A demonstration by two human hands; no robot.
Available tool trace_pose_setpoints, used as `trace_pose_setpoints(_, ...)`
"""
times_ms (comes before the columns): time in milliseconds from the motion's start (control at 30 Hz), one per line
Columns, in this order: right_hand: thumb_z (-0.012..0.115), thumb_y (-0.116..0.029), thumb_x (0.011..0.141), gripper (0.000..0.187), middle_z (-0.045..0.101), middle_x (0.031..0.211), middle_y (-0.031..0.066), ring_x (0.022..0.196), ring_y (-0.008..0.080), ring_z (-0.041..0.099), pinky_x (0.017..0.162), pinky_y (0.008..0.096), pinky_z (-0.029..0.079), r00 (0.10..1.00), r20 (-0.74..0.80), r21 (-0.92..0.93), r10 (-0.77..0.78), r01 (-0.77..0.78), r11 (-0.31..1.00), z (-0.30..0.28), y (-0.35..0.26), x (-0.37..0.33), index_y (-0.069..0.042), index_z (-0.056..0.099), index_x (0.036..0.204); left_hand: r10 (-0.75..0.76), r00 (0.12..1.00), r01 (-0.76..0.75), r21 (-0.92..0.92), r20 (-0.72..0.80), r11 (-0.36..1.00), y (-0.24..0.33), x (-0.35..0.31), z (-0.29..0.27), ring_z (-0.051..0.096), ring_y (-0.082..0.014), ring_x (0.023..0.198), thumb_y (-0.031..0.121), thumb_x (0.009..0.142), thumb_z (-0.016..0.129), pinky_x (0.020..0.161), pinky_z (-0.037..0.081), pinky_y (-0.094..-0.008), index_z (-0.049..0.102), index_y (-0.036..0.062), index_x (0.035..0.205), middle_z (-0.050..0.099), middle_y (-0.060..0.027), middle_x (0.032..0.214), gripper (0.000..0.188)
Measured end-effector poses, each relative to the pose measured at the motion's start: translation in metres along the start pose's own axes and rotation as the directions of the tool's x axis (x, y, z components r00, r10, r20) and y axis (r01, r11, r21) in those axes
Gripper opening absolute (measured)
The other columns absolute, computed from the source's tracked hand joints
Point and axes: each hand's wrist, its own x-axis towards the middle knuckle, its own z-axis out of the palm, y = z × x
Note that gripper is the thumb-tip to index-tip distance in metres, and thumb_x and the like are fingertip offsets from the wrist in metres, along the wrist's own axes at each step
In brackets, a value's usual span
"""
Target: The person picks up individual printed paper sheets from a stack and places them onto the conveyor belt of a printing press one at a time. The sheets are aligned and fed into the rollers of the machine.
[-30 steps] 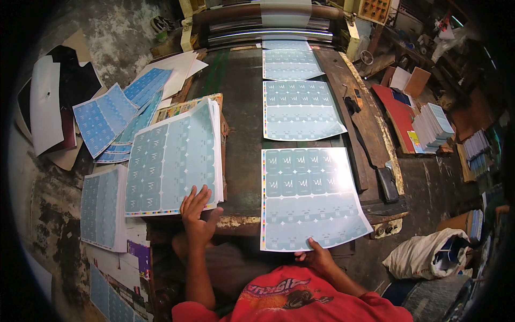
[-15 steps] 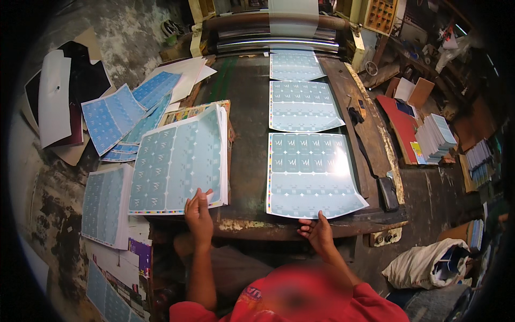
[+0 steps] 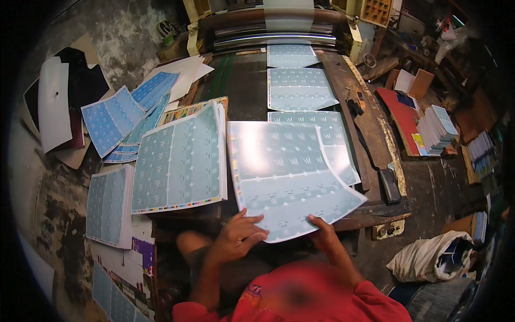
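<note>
At the left, blue printed sheets (image 3: pixel 113 118) lie fanned behind a smaller stack (image 3: pixel 109 204); right of it is a larger stack (image 3: pixel 179 166) of grey-blue prints, its far right corner bent upward; a lifted corner like that could snag a sheet brought across it. The left hand (image 3: pixel 240 234) is at the near left corner of a glossy sheet (image 3: pixel 284 177), fingers spread; I cannot tell whether it grips or only touches. That sheet is in front of the person, just right of the larger stack, partly covering another print (image 3: pixel 343 155) on the table (image 3: pixel 247 88); the right hand (image 3: pixel 324 233) pinches its near edge, thumb on top — the fingers beneath are hidden. The sheet bows, held only near that edge; a hard pinch or uneven pull could crease it, and a sagging far edge could drag the print underneath askew. Farther back, more prints (image 3: pixel 301 88) line up toward the rollers (image 3: pixel 274 40); at the right, a black pouch (image 3: pixel 389 185) sits by the table's side.
</note>
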Motion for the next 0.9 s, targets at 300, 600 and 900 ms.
trace_pose_setpoints(300, 0.058, -0.025, 0.094, 0.037, 0.064, 0.084, 0.016, 0.064, 0.0224, 0.06, 0.057, 0.0307, 0.047, 0.975, -0.061, -0.146, 0.214, -0.221, 0.964, -0.063, 0.021, -0.028, 0.006, 0.053, 0.115, -0.295, 0.932, 0.363, 0.589, -0.212, 0.722, -0.052, 0.005, -0.058, 0.015, -0.0369, 0.148, 0.074, 0.065, 0.071, 0.119, 0.01, -0.0527, 0.027, 0.0007, 0.151, 0.024, -0.0181, 0.159, 0.121)
trace_pose_setpoints(600, 0.056, -0.031, 0.096, 0.041, 0.067, 0.088, 0.0182, 0.072, 0.0249, 0.065, 0.061, 0.0321, 0.048, 0.949, -0.14, -0.072, 0.283, -0.294, 0.953, -0.077, 0.042, -0.072, 0.006, 0.055, 0.114, -0.221, 0.928, 0.337, 0.417, -0.301, 0.844, -0.055, -0.001, -0.04, 0.027, -0.0348, 0.145, 0.052, 0.09, 0.06, 0.118, 0.017, -0.0504, 0.045, 0.004, 0.143, 0.041, -0.013, 0.151, 0.073)
trace_pose_setpoints(900, 0.049, -0.031, 0.1, 0.041, 0.068, 0.087, 0.0187, 0.074, 0.0245, 0.067, 0.063, 0.0308, 0.049, 0.973, -0.075, -0.118, 0.217, -0.225, 0.967, -0.07, 0.035, -0.087, 0.007, 0.053, 0.115, -0.355, 0.758, 0.417, -0.012, -0.548, 0.909, -0.064, 0.006, -0.025, 0.046, -0.0259, 0.134, 0.03, 0.105, 0.04, 0.115, 0.021, -0.0449, 0.046, 0.0064, 0.144, 0.059, -0.0118, 0.136, 0.045)
